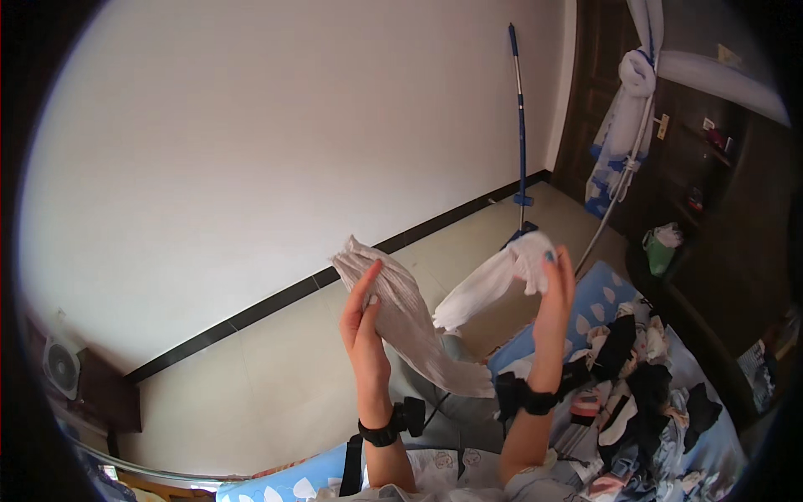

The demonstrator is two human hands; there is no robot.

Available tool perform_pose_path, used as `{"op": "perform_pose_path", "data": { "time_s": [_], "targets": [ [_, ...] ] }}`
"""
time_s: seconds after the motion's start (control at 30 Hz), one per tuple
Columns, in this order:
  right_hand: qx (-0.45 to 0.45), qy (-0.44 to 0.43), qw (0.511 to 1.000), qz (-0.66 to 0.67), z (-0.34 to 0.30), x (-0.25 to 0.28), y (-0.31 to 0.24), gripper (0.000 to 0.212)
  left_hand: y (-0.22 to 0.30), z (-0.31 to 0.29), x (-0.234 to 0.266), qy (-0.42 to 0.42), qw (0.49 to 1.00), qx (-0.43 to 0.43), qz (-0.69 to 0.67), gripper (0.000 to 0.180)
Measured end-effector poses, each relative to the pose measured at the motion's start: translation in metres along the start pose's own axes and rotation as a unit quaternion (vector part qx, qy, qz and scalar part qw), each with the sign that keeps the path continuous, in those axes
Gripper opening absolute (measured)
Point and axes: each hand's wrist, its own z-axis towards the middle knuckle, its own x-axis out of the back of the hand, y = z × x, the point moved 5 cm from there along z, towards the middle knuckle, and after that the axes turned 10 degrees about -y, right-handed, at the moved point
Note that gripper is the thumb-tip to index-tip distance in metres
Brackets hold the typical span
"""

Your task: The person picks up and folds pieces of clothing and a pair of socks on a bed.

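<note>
My left hand is closed on a beige-grey ribbed sock, thumb and forefinger pressed on its upper part. The sock hangs down and to the right, over my grey-trousered legs. My right hand is raised at about the same height and grips a white sock near one end. That sock's other end droops to the left, towards the beige-grey one, without touching my left hand. Black straps with small devices sit on both wrists.
Right of me, a pile of socks in black, white, grey and pink lies on a blue leaf-patterned bedsheet. A blue mop leans by the wall. A green bin stands near dark shelves. At far left is a speaker.
</note>
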Motion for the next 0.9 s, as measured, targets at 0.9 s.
{"op": "perform_pose_path", "data": {
  "time_s": [0.9],
  "targets": [
    [0.041,-0.103,0.991,-0.07,-0.022,0.005,0.08,0.043,-0.077,0.01,-0.028,-0.111,0.988,0.079,0.067,0.048]
  ]
}}
